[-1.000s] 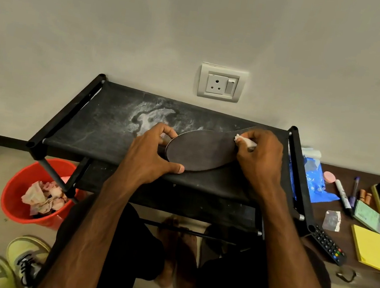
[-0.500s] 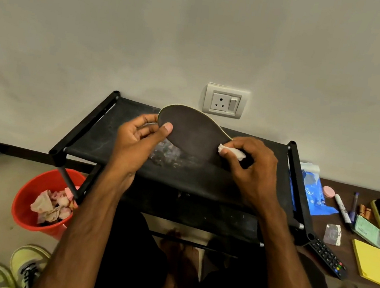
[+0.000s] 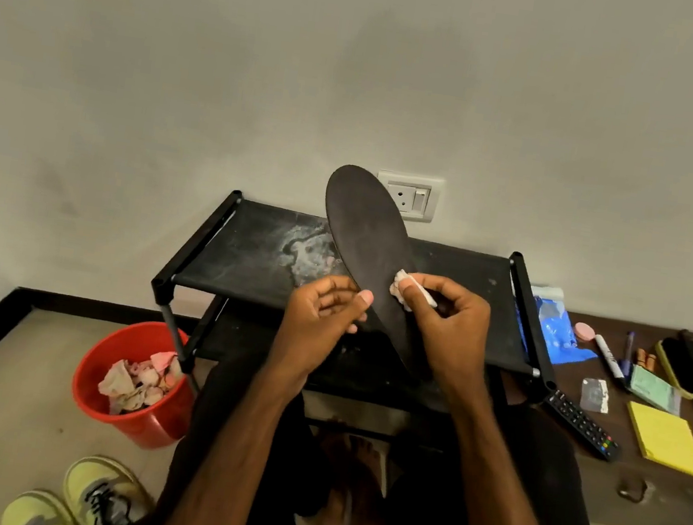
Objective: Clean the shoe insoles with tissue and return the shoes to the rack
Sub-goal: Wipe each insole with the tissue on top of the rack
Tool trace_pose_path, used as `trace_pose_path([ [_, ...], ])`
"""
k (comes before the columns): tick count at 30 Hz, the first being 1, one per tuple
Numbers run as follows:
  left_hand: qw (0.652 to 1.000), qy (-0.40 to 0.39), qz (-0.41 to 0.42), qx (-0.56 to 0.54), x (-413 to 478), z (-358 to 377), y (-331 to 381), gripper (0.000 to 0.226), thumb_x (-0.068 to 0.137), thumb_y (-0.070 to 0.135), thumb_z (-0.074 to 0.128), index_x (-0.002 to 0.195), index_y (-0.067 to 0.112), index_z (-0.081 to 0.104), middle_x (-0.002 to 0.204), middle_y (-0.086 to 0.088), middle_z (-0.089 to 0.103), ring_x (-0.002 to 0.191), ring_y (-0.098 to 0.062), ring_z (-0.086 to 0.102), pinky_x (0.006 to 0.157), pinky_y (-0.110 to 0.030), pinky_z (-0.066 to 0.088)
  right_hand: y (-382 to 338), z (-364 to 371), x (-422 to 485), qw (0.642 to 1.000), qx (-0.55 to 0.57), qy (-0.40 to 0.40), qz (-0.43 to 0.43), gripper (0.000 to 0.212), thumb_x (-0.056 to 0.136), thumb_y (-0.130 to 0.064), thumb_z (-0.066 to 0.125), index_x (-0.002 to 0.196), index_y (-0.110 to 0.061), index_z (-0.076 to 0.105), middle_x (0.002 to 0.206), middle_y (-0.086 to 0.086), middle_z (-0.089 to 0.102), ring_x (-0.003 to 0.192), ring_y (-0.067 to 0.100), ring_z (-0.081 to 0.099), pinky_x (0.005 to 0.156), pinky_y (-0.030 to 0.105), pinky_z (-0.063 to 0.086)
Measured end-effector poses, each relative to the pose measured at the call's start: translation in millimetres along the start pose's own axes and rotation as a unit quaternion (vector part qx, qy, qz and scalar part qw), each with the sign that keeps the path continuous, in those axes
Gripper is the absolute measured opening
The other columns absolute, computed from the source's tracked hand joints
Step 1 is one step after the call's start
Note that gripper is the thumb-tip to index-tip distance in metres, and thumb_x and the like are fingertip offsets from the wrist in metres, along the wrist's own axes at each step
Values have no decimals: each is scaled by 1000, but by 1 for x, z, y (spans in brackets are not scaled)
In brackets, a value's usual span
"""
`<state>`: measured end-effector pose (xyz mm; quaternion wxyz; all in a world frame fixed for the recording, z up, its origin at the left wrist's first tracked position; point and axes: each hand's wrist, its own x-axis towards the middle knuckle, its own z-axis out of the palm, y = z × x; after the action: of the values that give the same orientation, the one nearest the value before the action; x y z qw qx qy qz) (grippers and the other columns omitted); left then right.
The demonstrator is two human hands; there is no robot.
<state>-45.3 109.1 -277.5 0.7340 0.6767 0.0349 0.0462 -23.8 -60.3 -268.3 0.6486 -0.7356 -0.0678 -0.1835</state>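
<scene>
R hand (image 3: 451,328) at frame ctr pinches a white tissue wad (image 3: 413,295) btw thumb & fingers, pressed on the face of the dark insole (image 3: 364,233). L hand (image 3: 319,318) just left of it grips the insole's edge, thumb on front, fingers curled behind. Insole is tilted, toe up twd upper ctr, above the black shoe rack (image 3: 248,248), its tip overlapping a wall socket (image 3: 416,198). Lower left: red bucket (image 3: 154,426) w/ crumpled tissues (image 3: 136,379); yellow-green shoes (image 3: 102,495) on the floor at bottom left. Right: brown worktop (image 3: 646,335) w/ remote (image 3: 580,424), yellow notepad (image 3: 667,441), marker (image 3: 609,357).
</scene>
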Motion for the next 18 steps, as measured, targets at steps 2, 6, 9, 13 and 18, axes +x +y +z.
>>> trace_pose_path([
  [2, 1000, 4, -8, -7, -15, -2, 2, 21, 93, 23, 74, 109, 10, 71, 95, -7, 78, 87, -19, 74, 72, -26, 57, -4, 0, -19, 999, 32, 3, 32, 11, 90, -16, 79, 97, -8, 80, 90, 2, 80, 89, 19, 77, 82, 34, 61],
  [6, 1000, 13, -20, 19, -46, -11, 11, 19, 94, 23, 72, 107, 9, 71, 90, -8, 78, 77, -17, 71, 69, -28, 56, -18, -9, -61, 991, 65, -36, 110, 13, 88, -15, 80, 98, -6, 79, 91, 5, 80, 90, 21, 77, 84, 32, 60],
  [9, 997, 5, -55, 55, -73, -18, 17, 13, 91, 22, 74, 96, 10, 76, 84, -10, 77, 73, -20, 69, 69, -31, 54, -33, -25, -94, 982, 59, -88, 155, 11, 90, -15, 77, 98, -7, 79, 92, 6, 80, 89, 18, 76, 83, 31, 60],
  [13, 988, -22, -113, 104, -112, -23, 32, 10, 84, 18, 78, 84, 8, 80, 78, -13, 77, 72, -22, 68, 66, -28, 54, -58, -57, -132, 960, 11, -160, 228, 13, 95, -15, 71, 98, -6, 79, 93, 12, 79, 74, 18, 72, 62, 26, 54],
  [18, 959, -84, -200, 181, -146, -22, 56, 19, 82, 8, 80, 93, -6, 75, 82, -17, 76, 58, -14, 67, 56, -19, 56, -95, -92, -148, 904, -51, -257, 338, 19, 100, -17, 63, 103, -4, 76, 94, 18, 78, 78, 25, 77, 54, 19, 53],
])
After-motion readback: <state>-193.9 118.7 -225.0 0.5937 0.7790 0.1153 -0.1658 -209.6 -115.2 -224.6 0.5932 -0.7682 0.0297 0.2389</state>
